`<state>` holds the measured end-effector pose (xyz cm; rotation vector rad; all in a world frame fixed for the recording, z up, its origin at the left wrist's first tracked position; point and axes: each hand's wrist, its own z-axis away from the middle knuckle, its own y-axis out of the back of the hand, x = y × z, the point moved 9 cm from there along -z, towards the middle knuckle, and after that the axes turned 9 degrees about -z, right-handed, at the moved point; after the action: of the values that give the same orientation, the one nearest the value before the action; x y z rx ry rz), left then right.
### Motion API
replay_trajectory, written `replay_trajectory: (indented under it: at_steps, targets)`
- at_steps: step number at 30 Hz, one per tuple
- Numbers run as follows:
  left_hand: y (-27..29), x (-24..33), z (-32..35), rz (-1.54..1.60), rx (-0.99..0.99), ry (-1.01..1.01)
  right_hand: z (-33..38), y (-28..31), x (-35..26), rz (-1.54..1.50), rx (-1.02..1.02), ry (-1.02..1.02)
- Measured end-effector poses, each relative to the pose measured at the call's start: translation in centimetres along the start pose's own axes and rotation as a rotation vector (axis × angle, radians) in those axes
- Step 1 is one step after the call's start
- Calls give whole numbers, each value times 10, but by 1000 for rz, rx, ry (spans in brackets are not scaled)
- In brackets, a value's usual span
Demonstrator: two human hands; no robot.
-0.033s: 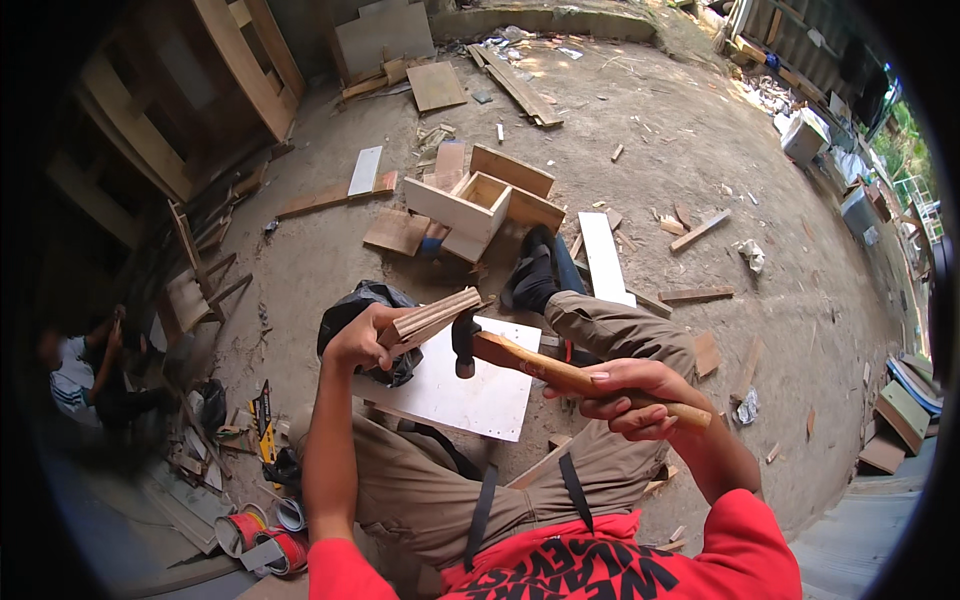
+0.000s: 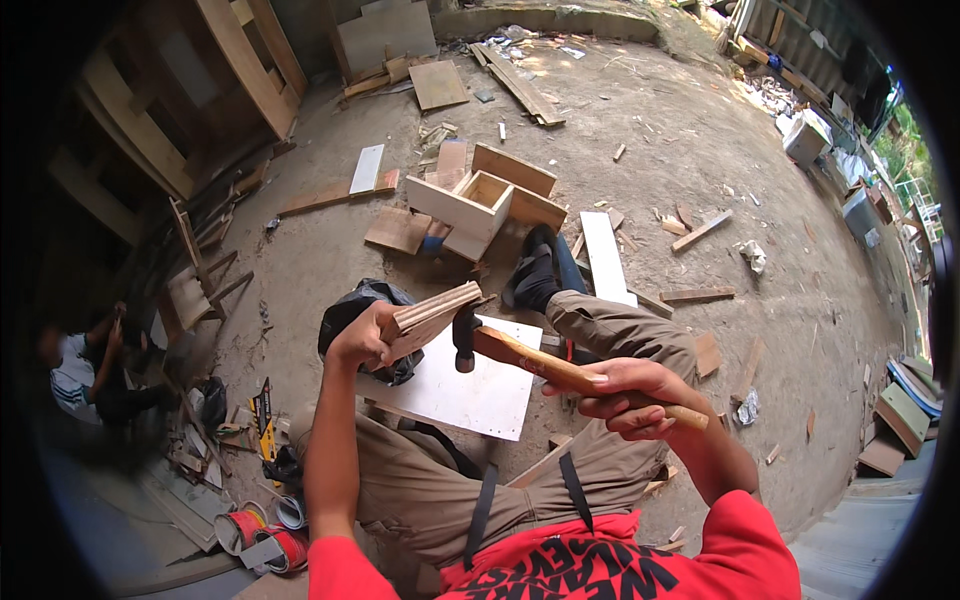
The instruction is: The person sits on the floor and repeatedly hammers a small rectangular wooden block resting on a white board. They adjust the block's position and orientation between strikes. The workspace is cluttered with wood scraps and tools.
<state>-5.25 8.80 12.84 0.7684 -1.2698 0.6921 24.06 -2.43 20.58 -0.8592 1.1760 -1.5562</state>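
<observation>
My left hand (image 2: 362,338) is closed round a short wooden piece (image 2: 434,318) with layered, plywood-like edges, held tilted above my lap. My right hand (image 2: 640,398) grips a claw hammer (image 2: 545,367) by its wooden handle. The hammer's dark head is at the right end of the wood; I cannot tell whether the two touch. Beneath them a white board (image 2: 480,400) with small holes along its edge lies between my legs. Beside my left hand a black plastic bag (image 2: 352,298) sits on the ground, partly hidden by that hand.
Ahead stands a partly built wooden box (image 2: 455,208) among scattered boards. A white plank (image 2: 603,255) lies by my shoe. At left are a handsaw (image 2: 263,425), red cans (image 2: 287,550) and a seated person (image 2: 85,375). Wood scraps and a crumpled wrapper (image 2: 752,256) are at right.
</observation>
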Motion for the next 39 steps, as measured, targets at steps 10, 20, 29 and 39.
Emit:
replay_trajectory:
  at_steps: [10,20,29,39]
  targets:
    - [27,47,1,-620,708,-305,-7,6,6,50,-49,196]
    - [25,13,-39,-1068,582,-164,-3,21,6,521,244,157]
    - [18,-34,-64,-809,612,52,28,21,-75,716,612,546]
    - [-36,0,-104,-591,736,-315,39,-1,-29,749,519,285]
